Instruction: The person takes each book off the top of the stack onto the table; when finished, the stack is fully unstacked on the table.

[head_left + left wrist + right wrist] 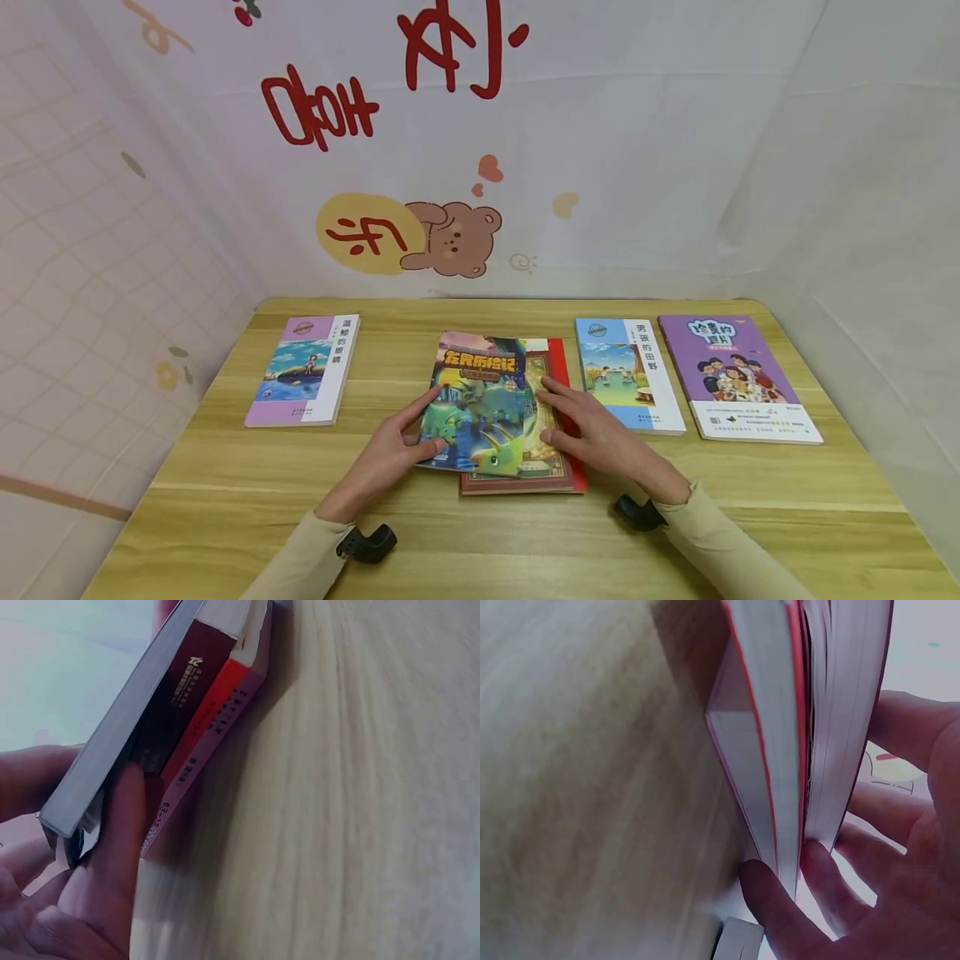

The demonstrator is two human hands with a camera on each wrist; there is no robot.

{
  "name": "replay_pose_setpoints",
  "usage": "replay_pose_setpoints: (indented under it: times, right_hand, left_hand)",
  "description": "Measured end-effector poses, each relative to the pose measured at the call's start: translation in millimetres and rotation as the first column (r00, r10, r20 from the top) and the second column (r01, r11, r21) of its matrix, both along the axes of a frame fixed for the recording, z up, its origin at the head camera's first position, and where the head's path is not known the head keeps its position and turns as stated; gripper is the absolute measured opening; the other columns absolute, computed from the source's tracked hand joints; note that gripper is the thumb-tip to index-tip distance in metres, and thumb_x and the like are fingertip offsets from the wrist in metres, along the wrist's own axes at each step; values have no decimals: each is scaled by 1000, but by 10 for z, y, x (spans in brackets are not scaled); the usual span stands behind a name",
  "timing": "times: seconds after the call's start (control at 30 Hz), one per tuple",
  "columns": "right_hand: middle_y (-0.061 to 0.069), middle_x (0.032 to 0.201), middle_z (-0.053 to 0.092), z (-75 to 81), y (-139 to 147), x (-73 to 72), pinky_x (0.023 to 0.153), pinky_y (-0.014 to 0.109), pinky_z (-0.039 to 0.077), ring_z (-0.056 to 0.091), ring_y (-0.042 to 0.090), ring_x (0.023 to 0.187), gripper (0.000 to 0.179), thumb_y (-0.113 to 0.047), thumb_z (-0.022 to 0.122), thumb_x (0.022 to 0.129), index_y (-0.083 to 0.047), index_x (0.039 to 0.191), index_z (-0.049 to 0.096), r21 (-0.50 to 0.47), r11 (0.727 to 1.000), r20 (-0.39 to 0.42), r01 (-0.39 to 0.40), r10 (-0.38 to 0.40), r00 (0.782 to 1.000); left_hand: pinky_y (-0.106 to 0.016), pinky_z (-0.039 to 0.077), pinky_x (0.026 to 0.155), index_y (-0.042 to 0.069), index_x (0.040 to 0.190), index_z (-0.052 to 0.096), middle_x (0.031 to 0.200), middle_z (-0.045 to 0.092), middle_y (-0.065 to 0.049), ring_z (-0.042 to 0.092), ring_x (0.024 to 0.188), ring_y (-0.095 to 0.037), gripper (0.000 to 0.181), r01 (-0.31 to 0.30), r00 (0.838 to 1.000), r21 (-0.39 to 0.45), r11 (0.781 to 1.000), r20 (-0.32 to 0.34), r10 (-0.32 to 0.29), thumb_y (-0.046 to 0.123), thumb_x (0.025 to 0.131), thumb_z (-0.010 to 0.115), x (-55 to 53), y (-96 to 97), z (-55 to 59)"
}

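A pile of books lies mid-table in the head view. On top is a dinosaur comic book (480,408), slightly askew. Under it are an ornate gold-and-brown book (558,471) and a red-edged book (558,358); a pink-spined book (217,724) shows at the bottom in the left wrist view. My left hand (386,454) grips the comic's left edge, thumb on the cover and a finger beneath it. My right hand (600,433) rests against the pile's right side, thumb on the ornate cover and spread fingertips touching the page edges in the right wrist view.
A pink-and-white book (303,371) lies at the table's left. To the right lie a blue-and-white book (630,375) and a purple book (738,379). White printed cloth (637,150) hangs behind the wooden table (480,550).
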State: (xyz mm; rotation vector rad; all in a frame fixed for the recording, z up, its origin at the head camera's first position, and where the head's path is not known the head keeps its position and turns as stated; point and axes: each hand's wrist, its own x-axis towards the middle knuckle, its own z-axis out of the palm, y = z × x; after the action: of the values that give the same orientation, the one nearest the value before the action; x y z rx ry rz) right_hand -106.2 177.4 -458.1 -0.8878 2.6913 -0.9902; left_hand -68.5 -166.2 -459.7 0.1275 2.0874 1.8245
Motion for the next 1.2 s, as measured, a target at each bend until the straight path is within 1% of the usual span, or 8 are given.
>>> replay_pose_setpoints:
  times: [0.17, 0.33, 0.4, 0.5, 0.67, 0.93, 1.07, 1.2]
  right_hand:
    - [14, 166, 33, -3, -4, 2, 116, 68, 27, 34, 42, 149, 65, -35, 70, 100, -5, 154, 49, -3, 1000, 4, 7, -7, 1000]
    - [15, 166, 33, -2, -17, 0, 117, 68, 27, 34, 41, 149, 65, -34, 70, 99, -4, 153, 50, 0, 1000, -5, -3, 3, 1000]
    - [14, 166, 33, 0, -21, 1, 117, 68, 26, 34, 41, 149, 65, -34, 71, 99, -5, 153, 50, 1, 1000, -4, -3, 3, 1000]
    - [14, 166, 33, 4, -22, 4, 117, 68, 25, 34, 41, 149, 65, -34, 70, 99, -5, 153, 50, -2, 1000, 2, 3, -3, 1000]
    - [15, 166, 33, 20, -18, 9, 117, 68, 26, 33, 42, 149, 65, -33, 71, 99, -4, 153, 50, -7, 1000, 4, 4, -4, 1000]
    - [17, 165, 34, 22, 3, -1, 115, 68, 29, 34, 43, 148, 65, -31, 72, 98, -3, 153, 50, -16, 1000, 4, 0, 0, 1000]
    - [17, 165, 34, 15, 2, -7, 115, 68, 29, 34, 43, 148, 65, -32, 72, 98, -3, 152, 50, -17, 1000, 2, -7, 7, 1000]
    - [17, 165, 34, 13, 0, -5, 114, 69, 30, 35, 44, 148, 65, -33, 71, 99, -3, 152, 50, -17, 1000, -9, -9, 8, 1000]
  left_hand:
    - [-32, 56, 95, 25, 165, 32, 170, 18, -20, 65, 122, -33, 78, -18, 1000, 56, 998, 7, 18, 8, 99, 70, 17, -50, -16]
    - [-31, 56, 94, 26, 162, 37, 170, 21, -16, 63, 125, -34, 76, -89, 996, 64, 994, 12, 88, 2, 98, 68, 42, -79, -9]
    - [-31, 56, 95, 27, 162, 38, 170, 22, -13, 60, 129, -34, 76, -111, 994, 69, 991, 6, 110, 1, 97, 68, 49, -95, 2]
    - [-31, 55, 96, 27, 162, 37, 171, 21, -10, 57, 132, -35, 75, -130, 992, 108, 986, 10, 129, 0, 98, 67, 57, -126, 31]
    - [-30, 56, 95, 28, 163, 36, 172, 16, -8, 63, 123, -27, 75, -166, 986, 151, 975, 27, 164, -1, 99, 64, 58, -207, 82]
    - [-25, 54, 97, 23, 165, 30, 173, 12, -7, 62, 121, -10, 74, -206, 978, 168, 964, 2, 209, 3, 102, 63, 23, -402, 129]
    - [-24, 52, 98, 20, 165, 29, 173, 13, -6, 58, 125, -5, 75, -222, 973, 188, 957, -28, 231, -1, 101, 62, 22, -480, 151]
    - [-21, 51, 100, 21, 165, 29, 173, 12, -3, 52, 132, -5, 74, -231, 968, 176, 957, -55, 244, 0, 102, 62, 11, -539, 196]
